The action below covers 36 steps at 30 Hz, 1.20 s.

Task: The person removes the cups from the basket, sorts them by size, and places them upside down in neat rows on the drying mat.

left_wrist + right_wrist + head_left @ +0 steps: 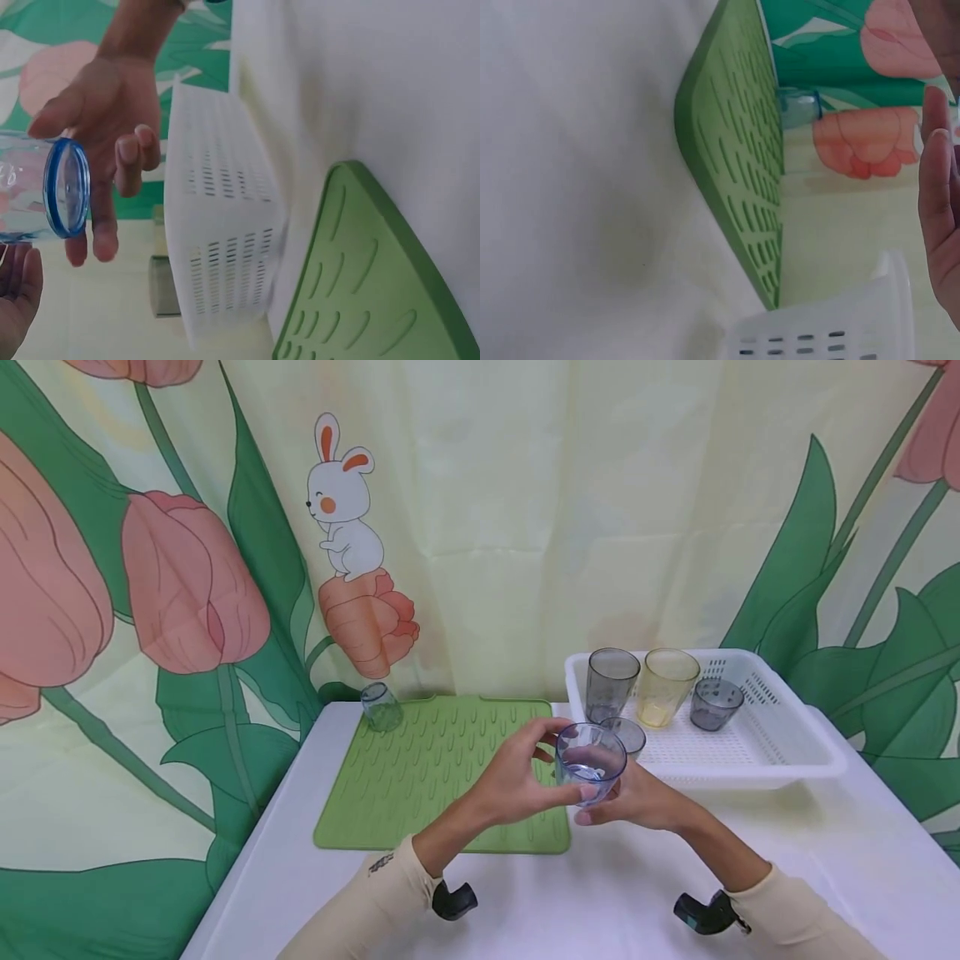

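A clear glass with a blue tint point(590, 764) is held up in front of the basket, its mouth upward. My left hand point(521, 772) grips it, thumb across the near side and fingers at the far side. My right hand point(643, 797) is close against the glass's right side, partly hidden behind it. In the left wrist view, the right hand point(112, 112) has loosely extended fingers beside the glass's thick blue base point(69, 187). The left fingers point(26, 281) show at the lower left there. In the right wrist view, right-hand fingers point(935, 187) lie at the right edge.
A green ribbed drying mat point(442, 777) lies on the white table point(600, 893), with an upturned bluish glass point(382, 708) at its back left corner. The white basket point(795, 752) at right holds grey glasses point(611, 685) and a yellow glass point(666, 687). A printed curtain point(495, 543) hangs behind.
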Available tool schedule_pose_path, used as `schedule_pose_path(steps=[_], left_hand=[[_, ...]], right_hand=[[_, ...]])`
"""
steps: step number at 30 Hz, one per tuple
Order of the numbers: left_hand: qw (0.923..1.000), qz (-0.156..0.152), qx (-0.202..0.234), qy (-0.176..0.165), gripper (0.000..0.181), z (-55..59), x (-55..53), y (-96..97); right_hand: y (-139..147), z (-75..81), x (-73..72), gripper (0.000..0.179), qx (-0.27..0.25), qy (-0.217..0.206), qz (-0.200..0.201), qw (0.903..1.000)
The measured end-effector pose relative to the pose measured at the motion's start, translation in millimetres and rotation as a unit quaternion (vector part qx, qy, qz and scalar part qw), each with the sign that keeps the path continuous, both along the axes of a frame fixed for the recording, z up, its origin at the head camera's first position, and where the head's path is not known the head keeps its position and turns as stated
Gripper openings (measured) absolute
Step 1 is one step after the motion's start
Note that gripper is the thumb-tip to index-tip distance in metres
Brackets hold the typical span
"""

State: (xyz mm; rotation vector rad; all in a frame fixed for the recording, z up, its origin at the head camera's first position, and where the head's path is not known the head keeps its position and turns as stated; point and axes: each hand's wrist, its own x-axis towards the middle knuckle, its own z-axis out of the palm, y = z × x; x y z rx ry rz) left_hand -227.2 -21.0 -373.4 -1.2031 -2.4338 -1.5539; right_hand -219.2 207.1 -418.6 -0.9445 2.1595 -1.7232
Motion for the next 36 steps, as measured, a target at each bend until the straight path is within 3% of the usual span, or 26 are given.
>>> schedule_pose_path(steps=[7, 14, 19, 36], left_hand=[[0.9995, 0.014, 0.013, -0.025, 0.077, -3.2, 1.0, -6.2], [0.999, 0.003, 0.008, -0.044, 0.081, -7.5, 4.2, -13.0], [0.9987, -0.005, 0.002, -0.051, 0.083, -9.9, 4.1, -17.3], [0.9971, 0.021, -0.025, -0.068, 0.082, -23.4, 2.1, -21.9]], right_hand=[[-0.5, -3.1, 1.3, 0.062, -0.032, -0.029, 0.006, 0.9991], [6.0, -4.5, 4.9, 0.061, -0.046, -0.059, 0.001, 0.9972], [11.0, -2.8, 5.7, 0.063, -0.053, -0.054, -0.003, 0.9971], [9.6, 1.8, 9.7, 0.063, -0.014, -0.058, -0.068, 0.9959]])
